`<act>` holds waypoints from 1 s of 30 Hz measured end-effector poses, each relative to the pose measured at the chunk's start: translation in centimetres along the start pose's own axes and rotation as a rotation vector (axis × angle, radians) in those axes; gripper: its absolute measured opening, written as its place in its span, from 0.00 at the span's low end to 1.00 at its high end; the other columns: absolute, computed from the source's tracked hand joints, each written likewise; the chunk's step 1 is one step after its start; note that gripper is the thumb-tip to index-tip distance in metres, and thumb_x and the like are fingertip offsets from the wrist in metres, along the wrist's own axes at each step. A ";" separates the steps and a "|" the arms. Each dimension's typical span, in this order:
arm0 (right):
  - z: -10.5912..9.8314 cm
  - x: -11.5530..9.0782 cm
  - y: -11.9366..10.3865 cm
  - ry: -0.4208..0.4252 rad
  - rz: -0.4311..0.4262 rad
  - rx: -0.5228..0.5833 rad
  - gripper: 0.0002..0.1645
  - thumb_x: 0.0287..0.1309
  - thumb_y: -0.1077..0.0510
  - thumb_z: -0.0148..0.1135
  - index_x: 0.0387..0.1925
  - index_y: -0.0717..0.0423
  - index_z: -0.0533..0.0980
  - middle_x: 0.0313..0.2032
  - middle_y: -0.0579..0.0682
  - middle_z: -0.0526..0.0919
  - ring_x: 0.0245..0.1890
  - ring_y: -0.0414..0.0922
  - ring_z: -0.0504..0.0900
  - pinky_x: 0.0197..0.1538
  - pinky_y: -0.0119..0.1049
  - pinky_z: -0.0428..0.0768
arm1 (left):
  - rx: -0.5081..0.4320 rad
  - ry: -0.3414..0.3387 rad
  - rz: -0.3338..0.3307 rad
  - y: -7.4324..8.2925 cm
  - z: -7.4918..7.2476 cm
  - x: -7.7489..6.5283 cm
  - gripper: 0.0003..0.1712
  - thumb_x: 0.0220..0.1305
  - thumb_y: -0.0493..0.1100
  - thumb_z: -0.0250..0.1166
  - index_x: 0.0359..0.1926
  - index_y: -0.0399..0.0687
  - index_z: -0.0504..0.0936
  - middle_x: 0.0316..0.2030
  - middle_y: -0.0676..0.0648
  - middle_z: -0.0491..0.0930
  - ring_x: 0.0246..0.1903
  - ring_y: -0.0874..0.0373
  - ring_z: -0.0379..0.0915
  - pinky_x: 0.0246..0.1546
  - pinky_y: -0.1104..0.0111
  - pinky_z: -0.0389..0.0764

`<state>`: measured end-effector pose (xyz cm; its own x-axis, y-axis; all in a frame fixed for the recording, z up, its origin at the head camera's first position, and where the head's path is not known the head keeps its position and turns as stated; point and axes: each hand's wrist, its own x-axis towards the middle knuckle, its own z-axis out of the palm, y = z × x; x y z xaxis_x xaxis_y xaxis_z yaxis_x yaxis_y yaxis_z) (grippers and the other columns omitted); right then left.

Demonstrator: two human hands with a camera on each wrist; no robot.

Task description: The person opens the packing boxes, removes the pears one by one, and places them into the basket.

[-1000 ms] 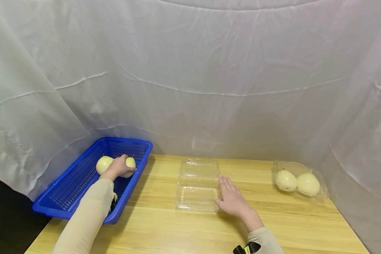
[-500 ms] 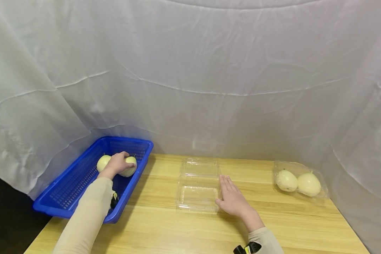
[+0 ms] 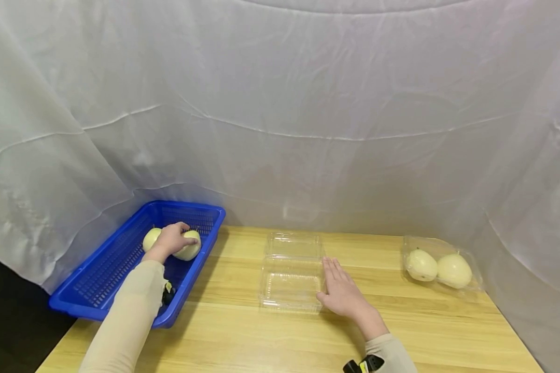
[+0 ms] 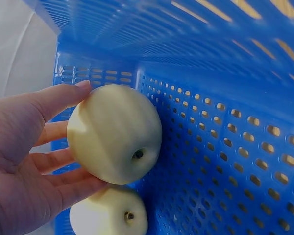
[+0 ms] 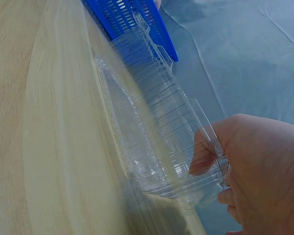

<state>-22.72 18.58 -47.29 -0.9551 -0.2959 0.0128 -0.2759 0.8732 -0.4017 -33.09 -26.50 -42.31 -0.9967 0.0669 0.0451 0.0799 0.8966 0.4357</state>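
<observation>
In the blue basket, my left hand holds a round pale yellow pear, thumb on one side and fingers on the other. A second pear lies close by, partly covered by the hand in the head view. At mid-table a clear plastic clamshell box stands with its lid laid back. My right hand is at the box's right side, fingers fairly straight along the outside. In the right wrist view the thumb hooks over the rim and shows through the clear wall.
Toward the right end of the wooden table lies another clear box with two pears in it. A pale curtain hangs behind the table and along its sides. The basket's raised rim surrounds the left hand.
My left hand has shifted slightly on the pear, and more of that pear shows beside the fingers. The right hand and the box have stayed where they were.
</observation>
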 end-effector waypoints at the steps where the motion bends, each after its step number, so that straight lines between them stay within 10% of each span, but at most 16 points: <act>1: 0.0 0.0 0.0 0.001 0.000 0.001 0.53 0.59 0.49 0.58 0.75 0.67 0.43 0.76 0.63 0.44 0.76 0.62 0.43 0.74 0.61 0.50 | 0.000 -0.002 -0.001 0.0 0.0 0.0 0.35 0.60 0.48 0.67 0.59 0.25 0.71 0.54 0.24 0.75 0.54 0.30 0.71 0.55 0.43 0.73; 20: -0.1 0.0 0.1 -0.001 0.006 0.000 0.53 0.60 0.49 0.58 0.75 0.66 0.42 0.76 0.62 0.44 0.77 0.61 0.43 0.75 0.60 0.50 | -0.071 0.037 -0.038 0.0 -0.9 -0.1 0.33 0.67 0.51 0.61 0.60 0.26 0.70 0.56 0.24 0.73 0.55 0.30 0.70 0.53 0.43 0.74; 30: -0.1 -0.1 0.0 -0.006 0.002 0.009 0.53 0.60 0.49 0.58 0.75 0.66 0.42 0.76 0.62 0.43 0.76 0.62 0.43 0.75 0.61 0.50 | -0.144 0.174 -0.097 0.1 -2.0 -0.9 0.31 0.70 0.54 0.55 0.63 0.33 0.71 0.58 0.28 0.74 0.56 0.33 0.71 0.54 0.44 0.73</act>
<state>-22.63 18.62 -47.19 -0.9551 -0.2962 0.0063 -0.2726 0.8703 -0.4103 -32.18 -27.35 -40.46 -0.9839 -0.1039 0.1455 -0.0027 0.8224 0.5689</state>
